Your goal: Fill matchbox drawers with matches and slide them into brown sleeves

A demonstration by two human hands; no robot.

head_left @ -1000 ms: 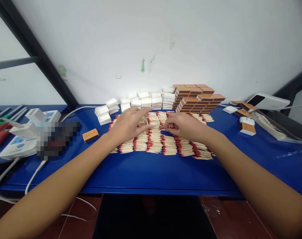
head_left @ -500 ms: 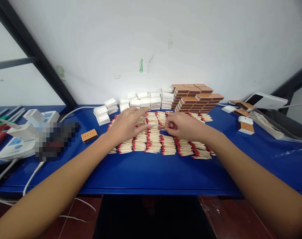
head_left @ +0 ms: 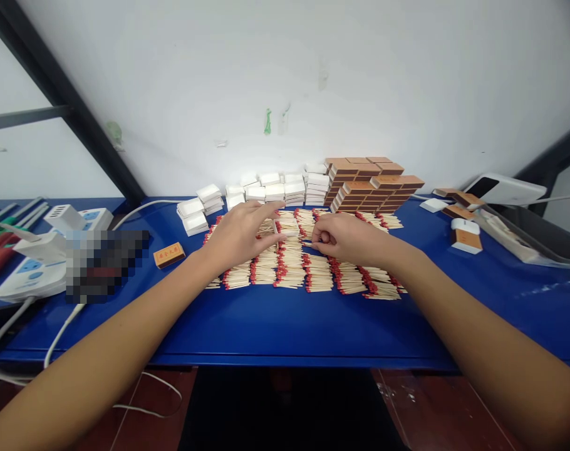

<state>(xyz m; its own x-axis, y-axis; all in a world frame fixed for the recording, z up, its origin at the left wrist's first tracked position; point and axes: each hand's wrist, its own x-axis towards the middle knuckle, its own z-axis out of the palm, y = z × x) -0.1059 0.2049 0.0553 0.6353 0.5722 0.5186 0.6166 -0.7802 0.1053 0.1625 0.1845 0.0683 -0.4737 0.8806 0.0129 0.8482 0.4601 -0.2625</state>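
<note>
Rows of red-tipped matches [head_left: 289, 269] lie in bundles across the middle of the blue desk. Among them sits a small white matchbox tray [head_left: 287, 229] with matches in it. My left hand [head_left: 240, 233] holds the tray's left part between thumb and index finger, and its palm covers matches behind. Just right of the tray, my right hand [head_left: 346, 238] is closed low over the matches, fingers curled together. What its fingertips pinch is hidden. Behind the matches stand stacked white trays [head_left: 270, 188] and a pile of brown matchboxes [head_left: 374, 185].
At left lie a single matchbox [head_left: 169, 255], a power strip [head_left: 36, 269] with chargers and cables, and a pixelated dark object [head_left: 109, 266]. Several loose matchboxes [head_left: 468, 200], a white device [head_left: 505, 190] and a dark case [head_left: 538, 238] are at right. A wall rises behind the desk [head_left: 304, 332].
The view has shifted very slightly. Both hands stay in nearly the same place and pose, and the tray and piles have not visibly moved.
</note>
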